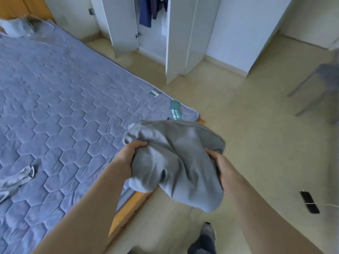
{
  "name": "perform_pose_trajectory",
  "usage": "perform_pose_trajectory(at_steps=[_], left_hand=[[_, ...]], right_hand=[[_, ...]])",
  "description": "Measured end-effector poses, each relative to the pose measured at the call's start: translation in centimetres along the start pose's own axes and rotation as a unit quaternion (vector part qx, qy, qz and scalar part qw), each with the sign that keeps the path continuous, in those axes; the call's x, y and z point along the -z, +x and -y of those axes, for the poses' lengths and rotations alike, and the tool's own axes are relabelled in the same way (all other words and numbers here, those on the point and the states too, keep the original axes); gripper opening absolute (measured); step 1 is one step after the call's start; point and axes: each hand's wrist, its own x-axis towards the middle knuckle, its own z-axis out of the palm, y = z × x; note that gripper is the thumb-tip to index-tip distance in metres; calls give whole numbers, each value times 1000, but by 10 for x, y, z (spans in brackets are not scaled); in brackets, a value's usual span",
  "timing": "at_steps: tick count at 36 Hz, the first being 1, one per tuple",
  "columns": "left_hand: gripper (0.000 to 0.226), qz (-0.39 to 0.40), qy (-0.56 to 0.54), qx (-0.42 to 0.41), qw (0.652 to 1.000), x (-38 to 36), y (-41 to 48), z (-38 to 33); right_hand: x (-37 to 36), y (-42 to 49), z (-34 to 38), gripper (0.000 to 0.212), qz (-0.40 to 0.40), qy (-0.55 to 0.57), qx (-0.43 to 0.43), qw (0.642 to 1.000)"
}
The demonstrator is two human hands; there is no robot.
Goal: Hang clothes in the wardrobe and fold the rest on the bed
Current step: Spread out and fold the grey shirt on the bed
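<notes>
A bunched grey garment (174, 158) hangs in the air over the near corner of the bed (60, 99). My left hand (131, 154) grips its left side and my right hand (218, 162) grips its right side. The bed has a blue-grey quilted cover. The white wardrobe (176, 43) stands open at the back, with dark blue clothes (146, 13) hanging inside. Another grey garment (16, 180) lies crumpled at the bed's left edge. More pale fabric (16, 28) lies at the bed's far corner.
Beige floor lies between the bed and the wardrobe. A grey chair (319, 83) stands at the right. A black object with a white cable (310, 202) lies on the floor at the lower right. The open wardrobe door (124, 33) juts toward the bed.
</notes>
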Motion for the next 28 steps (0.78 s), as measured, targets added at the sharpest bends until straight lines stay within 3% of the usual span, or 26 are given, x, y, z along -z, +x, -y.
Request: perform_pose_trajectory(at_steps=[4, 14, 21, 28], left_hand=[[13, 31, 17, -2, 999, -80, 4, -4], [23, 66, 0, 13, 998, -256, 26, -15], [21, 74, 0, -4, 997, -330, 53, -49], [34, 90, -10, -16, 996, -387, 111, -103]], right_hand=[[58, -9, 41, 26, 19, 42, 30, 998], [183, 8, 150, 28, -31, 47, 47, 997], [218, 39, 218, 26, -31, 69, 52, 996], [223, 97, 288, 28, -45, 88, 58, 993]])
